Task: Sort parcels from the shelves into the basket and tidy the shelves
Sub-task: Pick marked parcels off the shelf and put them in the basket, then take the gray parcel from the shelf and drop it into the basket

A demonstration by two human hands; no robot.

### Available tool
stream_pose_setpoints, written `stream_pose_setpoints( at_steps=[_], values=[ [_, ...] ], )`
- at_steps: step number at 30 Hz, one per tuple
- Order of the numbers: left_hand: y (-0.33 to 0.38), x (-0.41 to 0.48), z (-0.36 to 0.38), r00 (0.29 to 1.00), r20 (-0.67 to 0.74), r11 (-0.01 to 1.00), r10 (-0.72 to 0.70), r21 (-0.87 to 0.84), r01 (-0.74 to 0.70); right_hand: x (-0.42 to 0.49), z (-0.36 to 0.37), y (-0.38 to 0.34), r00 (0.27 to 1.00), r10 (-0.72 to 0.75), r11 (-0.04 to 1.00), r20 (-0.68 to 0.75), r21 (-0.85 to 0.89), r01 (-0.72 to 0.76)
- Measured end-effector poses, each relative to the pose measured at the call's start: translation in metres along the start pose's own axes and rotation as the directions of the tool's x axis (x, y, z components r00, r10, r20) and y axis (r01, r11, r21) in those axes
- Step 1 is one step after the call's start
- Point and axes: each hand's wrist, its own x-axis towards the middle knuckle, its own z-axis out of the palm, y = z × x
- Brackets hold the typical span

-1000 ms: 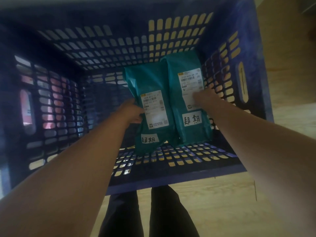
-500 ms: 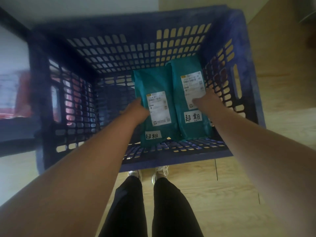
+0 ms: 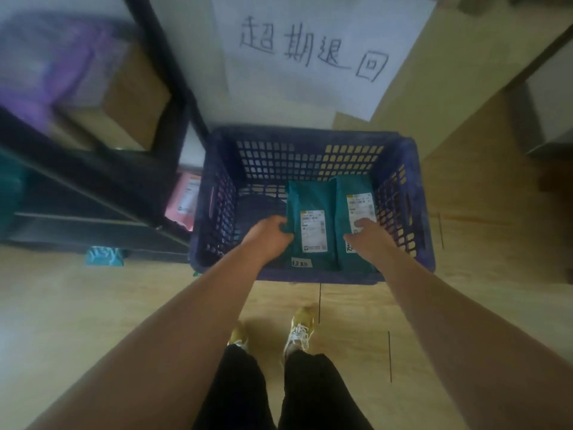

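Shelves [image 3: 102, 193] and sign [image 3: 310, 82] now show around basket [image 3: 310, 136]; left hand [image 3: 268, 240] still grips parcel [image 3: 310, 197].

a dark blue lattice-walled basket [image 3: 217, 218] stands on the floor just right of the black shelves [image 3: 102, 187]. in its right half two teal parcels lie flat, side by side and touching. the left parcel [image 3: 310, 200] and the right parcel [image 3: 353, 187] each show a white label face up. a brown box [image 3: 124, 97] and a pink parcel [image 3: 186, 197] sit on the shelves.
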Motion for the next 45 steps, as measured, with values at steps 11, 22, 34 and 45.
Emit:
stream_pose_setpoints(
  at_steps=[11,22,34,45],
  values=[
    [-0.079,-0.089,-0.077,0.972,-0.223,0.997,0.076,0.006,-0.077,-0.097,0.041,-0.097,0.969,-0.224,0.974,-0.109,0.002,0.226],
    [-0.297,-0.211,-0.166,0.938,-0.330,0.994,-0.107,-0.033,0.101,-0.219,0.208,-0.219,0.910,-0.415,0.905,0.006,-0.100,0.413],
    [-0.414,-0.238,-0.256,0.749,-0.527,0.915,-0.400,-0.272,0.298,-0.248,0.310,-0.364,0.765,-0.547,0.742,0.341,-0.227,0.631],
    [-0.484,-0.234,-0.316,0.629,-0.491,0.785,-0.603,-0.505,0.358,-0.248,0.372,-0.487,0.653,-0.572,0.585,0.496,-0.310,0.749]
  ],
)
